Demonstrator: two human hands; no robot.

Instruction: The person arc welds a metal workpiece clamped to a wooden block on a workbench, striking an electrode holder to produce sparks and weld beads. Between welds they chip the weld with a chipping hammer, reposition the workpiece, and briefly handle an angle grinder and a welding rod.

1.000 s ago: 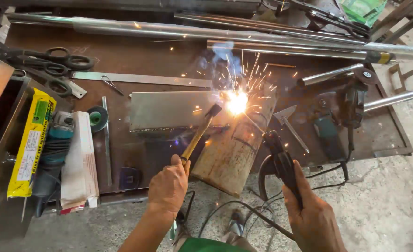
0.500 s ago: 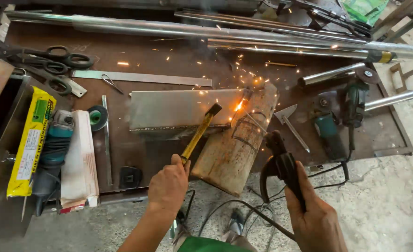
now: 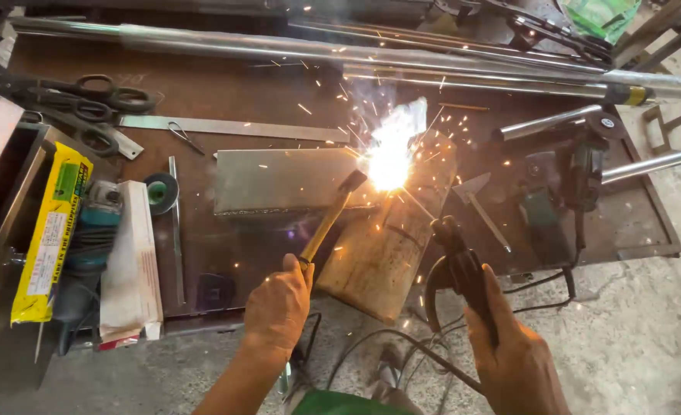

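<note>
— Far left of the worktop (image 3: 225, 92)?
— A yellow packet (image 3: 48, 230) and a white box (image 3: 130, 261), with scissors (image 3: 86, 96) above.
— And the hands?
— Left hand (image 3: 277, 307) is clenched on a yellow-handled hammer (image 3: 331, 215), its head against the steel sheet (image 3: 286, 179). Sparks (image 3: 390, 150) burst at the sheet's right end, over the wooden block (image 3: 382, 253).
— Right side?
— Right hand (image 3: 517, 361) grips the black electrode holder (image 3: 457, 265); an angle grinder (image 3: 556, 192) lies beyond.

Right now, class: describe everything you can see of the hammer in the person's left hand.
The hammer has a yellowish, wooden-looking handle and a small dark metal head. The left hand grips the handle's lower end, so the tool slants up and right. Its head rests against the edge of the flat steel sheet, beside the bright sparking weld.
</note>
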